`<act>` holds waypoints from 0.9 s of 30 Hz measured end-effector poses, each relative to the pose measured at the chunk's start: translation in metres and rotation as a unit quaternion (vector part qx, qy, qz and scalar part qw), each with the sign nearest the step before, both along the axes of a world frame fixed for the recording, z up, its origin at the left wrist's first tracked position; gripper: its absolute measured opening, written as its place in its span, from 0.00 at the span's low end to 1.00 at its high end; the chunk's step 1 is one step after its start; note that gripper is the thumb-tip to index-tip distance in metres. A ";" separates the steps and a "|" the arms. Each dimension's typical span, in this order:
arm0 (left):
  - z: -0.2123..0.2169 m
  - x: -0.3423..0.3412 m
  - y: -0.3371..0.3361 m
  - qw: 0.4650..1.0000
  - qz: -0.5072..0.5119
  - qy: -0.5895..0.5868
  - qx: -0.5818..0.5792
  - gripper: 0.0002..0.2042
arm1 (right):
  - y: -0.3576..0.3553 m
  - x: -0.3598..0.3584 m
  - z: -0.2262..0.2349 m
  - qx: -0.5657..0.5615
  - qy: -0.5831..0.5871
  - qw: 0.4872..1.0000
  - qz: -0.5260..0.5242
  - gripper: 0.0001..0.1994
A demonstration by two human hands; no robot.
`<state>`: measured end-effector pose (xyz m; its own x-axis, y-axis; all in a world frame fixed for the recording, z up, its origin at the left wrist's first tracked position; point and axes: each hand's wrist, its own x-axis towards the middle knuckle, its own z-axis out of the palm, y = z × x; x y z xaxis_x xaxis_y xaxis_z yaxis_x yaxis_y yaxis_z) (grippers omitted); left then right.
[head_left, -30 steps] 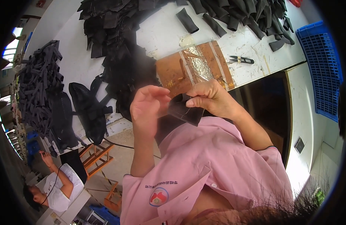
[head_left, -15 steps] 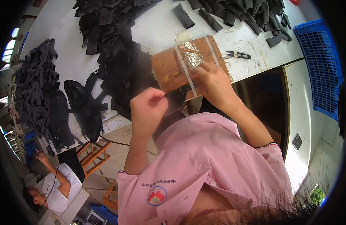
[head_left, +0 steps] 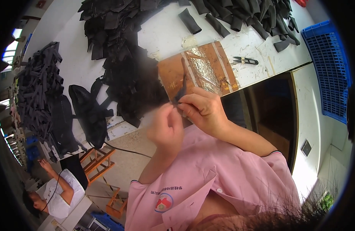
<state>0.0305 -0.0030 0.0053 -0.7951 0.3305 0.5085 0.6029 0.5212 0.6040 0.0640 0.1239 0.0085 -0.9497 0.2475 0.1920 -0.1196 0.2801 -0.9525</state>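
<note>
1. Left hand (head_left: 166, 125): blurred, curled inward, close beside the right; grip unclear.
2. Right hand (head_left: 204, 109): closed in a pinch, knuckles bent.
3. Left forearm (head_left: 159, 165): bare, steep, angled up and rightward.
4. Right forearm (head_left: 245, 136): bare, slanting up and leftward.

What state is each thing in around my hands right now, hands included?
Right hand: pinching a dark piece, its shape unclear.
Left hand: curled, blurred; grip unclear.
Snips: lying unheld on the white table.
Brown board: lying flat, shiny strip across it.
Fabric heap: black pieces, loosely piled.
Blue crate: at right, contents not visible.
</note>
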 end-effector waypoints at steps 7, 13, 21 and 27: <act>0.007 -0.018 -0.007 0.652 -0.111 -0.573 0.484 0.08 | 0.004 -0.007 -0.016 -0.059 -0.075 0.994 -0.048 0.03; -0.001 -0.014 0.005 0.857 0.002 -0.410 0.313 0.10 | 0.001 -0.005 -0.016 -0.633 -0.213 0.738 0.093 0.03; -0.001 -0.026 0.004 0.754 -0.085 -0.491 0.428 0.10 | 0.011 -0.009 -0.028 -0.482 -0.178 0.855 0.068 0.07; 0.028 -0.017 -0.002 0.685 -0.300 -0.536 0.392 0.20 | 0.019 -0.003 -0.006 -0.491 -0.036 0.860 0.133 0.08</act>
